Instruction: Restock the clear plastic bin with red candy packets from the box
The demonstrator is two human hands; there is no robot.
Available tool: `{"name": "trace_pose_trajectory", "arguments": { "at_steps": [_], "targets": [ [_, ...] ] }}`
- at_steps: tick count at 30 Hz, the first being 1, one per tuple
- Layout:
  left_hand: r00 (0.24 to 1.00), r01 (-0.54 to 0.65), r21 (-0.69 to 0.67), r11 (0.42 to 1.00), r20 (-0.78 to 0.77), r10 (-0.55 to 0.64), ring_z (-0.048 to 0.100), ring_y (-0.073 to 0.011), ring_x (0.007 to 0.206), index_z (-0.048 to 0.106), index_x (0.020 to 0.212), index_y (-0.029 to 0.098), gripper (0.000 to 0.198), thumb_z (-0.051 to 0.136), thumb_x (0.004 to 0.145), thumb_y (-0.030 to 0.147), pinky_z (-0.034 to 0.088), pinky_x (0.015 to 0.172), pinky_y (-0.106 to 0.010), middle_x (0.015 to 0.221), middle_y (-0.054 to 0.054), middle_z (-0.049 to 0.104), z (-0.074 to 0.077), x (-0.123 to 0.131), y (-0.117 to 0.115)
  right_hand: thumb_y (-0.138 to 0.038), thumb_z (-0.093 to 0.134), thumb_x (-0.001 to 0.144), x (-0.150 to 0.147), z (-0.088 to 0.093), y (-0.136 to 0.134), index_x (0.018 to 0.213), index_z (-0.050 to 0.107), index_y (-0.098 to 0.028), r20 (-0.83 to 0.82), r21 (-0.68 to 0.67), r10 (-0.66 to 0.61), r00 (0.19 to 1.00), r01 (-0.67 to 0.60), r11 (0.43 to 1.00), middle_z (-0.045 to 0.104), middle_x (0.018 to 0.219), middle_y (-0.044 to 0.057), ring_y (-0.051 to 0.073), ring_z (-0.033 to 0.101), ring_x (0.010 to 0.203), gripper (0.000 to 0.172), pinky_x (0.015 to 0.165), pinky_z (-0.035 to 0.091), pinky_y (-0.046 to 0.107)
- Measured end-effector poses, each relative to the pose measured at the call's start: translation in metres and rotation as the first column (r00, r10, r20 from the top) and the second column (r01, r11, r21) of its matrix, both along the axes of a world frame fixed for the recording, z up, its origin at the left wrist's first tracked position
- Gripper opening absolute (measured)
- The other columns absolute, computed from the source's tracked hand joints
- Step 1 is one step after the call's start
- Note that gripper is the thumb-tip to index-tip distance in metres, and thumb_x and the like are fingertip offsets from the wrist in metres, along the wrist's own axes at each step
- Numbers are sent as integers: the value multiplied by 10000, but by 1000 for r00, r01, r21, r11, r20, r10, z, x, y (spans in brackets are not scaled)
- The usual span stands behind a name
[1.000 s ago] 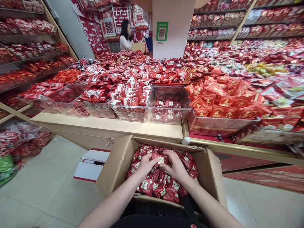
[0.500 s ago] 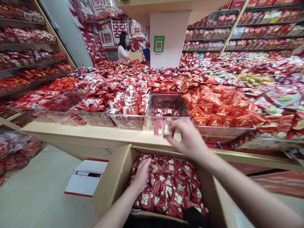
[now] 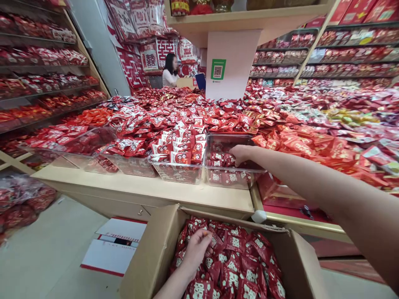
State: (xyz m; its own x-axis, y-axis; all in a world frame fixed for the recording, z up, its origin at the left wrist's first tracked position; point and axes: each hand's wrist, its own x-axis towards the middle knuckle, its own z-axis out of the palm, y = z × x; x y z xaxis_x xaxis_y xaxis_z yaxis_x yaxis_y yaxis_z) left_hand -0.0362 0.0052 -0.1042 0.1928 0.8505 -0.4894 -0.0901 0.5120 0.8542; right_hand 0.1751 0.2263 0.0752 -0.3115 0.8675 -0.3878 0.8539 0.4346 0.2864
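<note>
My right hand [image 3: 241, 155] reaches into a clear plastic bin [image 3: 230, 169] on the counter. Its fingers are closed on a small dark-red candy packet [image 3: 230, 160], against other packets lying low in the bin. Below, an open cardboard box [image 3: 151, 249] is filled with dark-red candy packets [image 3: 235, 243] printed with pale characters and flowers. My left hand [image 3: 198, 247] rests in the box on top of them. Its fingers are curled, thumb and forefinger together at a candy packet; its fingertips are partly hidden.
Left of the bin stands a clear bin of red-and-white packets [image 3: 181, 157]. Orange-red packets [image 3: 299, 143] are heaped on the right. A white post [image 3: 232, 62] rises behind. White-and-red cardboard [image 3: 109, 249] lies on the floor. A person [image 3: 170, 71] is at the back.
My right hand has moved from above the box's far edge, where it held a packet, forward into the clear bin. My left hand stays among the packets. The view has shifted slightly.
</note>
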Motion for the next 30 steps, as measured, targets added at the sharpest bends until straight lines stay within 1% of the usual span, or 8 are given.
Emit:
{"name": "trace_pose_trajectory", "arguments": {
  "at_steps": [3, 6, 9, 12, 17, 23, 27, 30],
  "targets": [
    [1000, 17, -10, 1000, -15, -17, 480, -62, 440, 532, 728, 156, 168, 562, 681, 314, 304, 423, -172, 555, 53, 537, -1, 1, 2, -303, 645, 577, -3, 1, -2, 932, 601, -112, 11, -79, 18, 1000, -17, 997, 632, 872, 97, 208, 580, 761, 406, 550, 379, 234],
    [999, 36, -21, 999, -28, -36, 486, -65, 447, 529, 732, 157, 150, 551, 686, 298, 314, 433, -177, 565, 53, 539, 0, 2, 5, -271, 628, 601, -3, -4, -1, 939, 603, -91, 57, -127, 35, 998, -28, 992, 632, 885, 122, 218, 583, 768, 384, 554, 382, 240],
    [998, 49, -27, 998, -41, -50, 486, -65, 452, 524, 734, 158, 136, 536, 694, 287, 322, 440, -179, 576, 51, 543, 0, 2, 5, -267, 618, 618, -3, -14, 2, 957, 598, -61, 106, -66, 62, 992, -55, 996, 616, 932, 158, 239, 577, 818, 397, 591, 389, 250],
    [997, 55, -29, 998, -51, -57, 483, -67, 456, 521, 741, 159, 134, 529, 696, 284, 326, 443, -180, 574, 52, 539, 0, 2, 5, -283, 615, 630, -3, -19, 4, 954, 600, -61, 113, -35, 74, 991, -71, 997, 617, 923, 159, 237, 576, 826, 393, 618, 395, 250],
    [996, 62, -21, 998, -59, -63, 478, -68, 454, 517, 733, 163, 143, 533, 689, 299, 326, 442, -180, 569, 55, 531, -2, 2, 5, -293, 606, 650, -7, -16, 2, 937, 612, -54, 91, -29, 57, 994, -54, 998, 611, 942, 165, 247, 570, 859, 374, 641, 405, 250],
    [992, 85, -2, 996, -92, -85, 481, -70, 441, 509, 741, 174, 167, 522, 691, 333, 330, 431, -181, 577, 53, 527, -4, 2, 5, -275, 558, 698, -7, -16, 0, 919, 624, -25, 48, -29, 19, 999, -17, 999, 617, 929, 187, 257, 584, 840, 341, 644, 419, 271],
    [982, 115, 52, 992, -156, -105, 483, -88, 439, 509, 747, 174, 171, 487, 707, 339, 345, 427, -198, 578, 44, 514, -8, 1, 5, -234, 559, 684, -7, -21, -1, 936, 617, -33, 61, -21, 20, 998, -19, 1000, 620, 934, 179, 250, 586, 835, 328, 633, 420, 268],
    [964, 141, 153, 978, -247, -100, 496, -117, 490, 529, 765, 176, 165, 481, 712, 325, 387, 482, -235, 592, 29, 511, -8, -1, 6, -246, 577, 670, -5, -20, 2, 896, 630, -39, 73, -30, 36, 997, -34, 999, 629, 899, 172, 239, 589, 815, 311, 632, 419, 263]
  ]
}}
